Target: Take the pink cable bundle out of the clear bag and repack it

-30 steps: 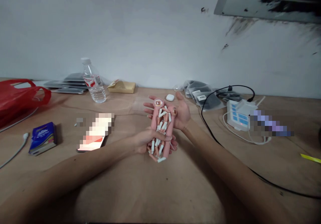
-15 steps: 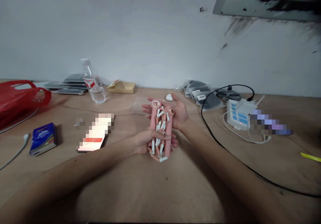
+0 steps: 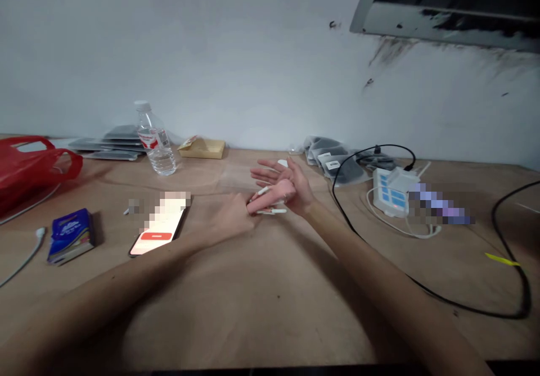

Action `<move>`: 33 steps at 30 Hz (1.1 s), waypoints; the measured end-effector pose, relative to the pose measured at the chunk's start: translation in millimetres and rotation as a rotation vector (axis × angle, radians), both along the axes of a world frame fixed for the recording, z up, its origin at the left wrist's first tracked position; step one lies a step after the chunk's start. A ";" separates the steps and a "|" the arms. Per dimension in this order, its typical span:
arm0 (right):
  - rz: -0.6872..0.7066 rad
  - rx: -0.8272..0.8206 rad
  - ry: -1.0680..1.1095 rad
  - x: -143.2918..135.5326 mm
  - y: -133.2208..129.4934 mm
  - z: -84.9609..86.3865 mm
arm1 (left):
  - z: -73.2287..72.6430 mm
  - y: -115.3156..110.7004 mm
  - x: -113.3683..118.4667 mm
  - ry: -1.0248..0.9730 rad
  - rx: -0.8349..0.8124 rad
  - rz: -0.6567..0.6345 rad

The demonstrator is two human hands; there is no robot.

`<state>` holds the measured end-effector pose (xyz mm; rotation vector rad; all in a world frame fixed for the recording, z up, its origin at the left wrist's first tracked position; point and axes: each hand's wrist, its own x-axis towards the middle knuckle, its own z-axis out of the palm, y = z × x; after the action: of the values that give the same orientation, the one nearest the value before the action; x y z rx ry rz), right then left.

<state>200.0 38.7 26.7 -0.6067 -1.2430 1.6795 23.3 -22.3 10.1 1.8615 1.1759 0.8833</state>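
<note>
A folded skipping rope (image 3: 270,197) with pink handles and pink and white beads is held over the table, lying nearly sideways. My left hand (image 3: 234,216) is closed around one end of the bundle, back of the hand toward me. My right hand (image 3: 298,188) is open, palm up with fingers stretched out to the left. A rounded pink handle end rests against its palm. Part of the rope is hidden inside my left hand. Behind my right fingers lies a small white object (image 3: 283,163), partly covered, and a clear plastic sheet or bag (image 3: 236,175).
To the left are a lit phone (image 3: 157,235), a blue tissue pack (image 3: 71,235), a water bottle (image 3: 157,144) and a red bag (image 3: 37,168). A cardboard tray (image 3: 206,148) and grey packets (image 3: 333,161) line the wall. Rightward stand a power strip (image 3: 390,196) and a black cable (image 3: 464,307).
The skipping rope has turned from upright to nearly sideways. My left hand has moved left and up, now gripping the bundle's end. My right hand stays open beneath the other end.
</note>
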 end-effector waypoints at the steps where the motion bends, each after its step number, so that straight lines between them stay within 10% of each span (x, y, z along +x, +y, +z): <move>1: -0.091 0.045 -0.056 5.1 1.4 -6.2 | 2.1 3.9 -5.3 0.067 0.057 0.043; 8: -0.227 0.517 -0.621 56.7 -32.1 -57.3 | -10.4 15.9 -7.4 0.909 0.249 0.018; 33: -0.047 0.905 -1.057 84.3 -44.3 -70.7 | -26.9 -10.6 0.5 0.826 0.489 -0.190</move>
<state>284.3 -5.6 -44.0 -0.9359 -2.4627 0.5052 23.9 -32.9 -16.8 2.8381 1.2704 0.2800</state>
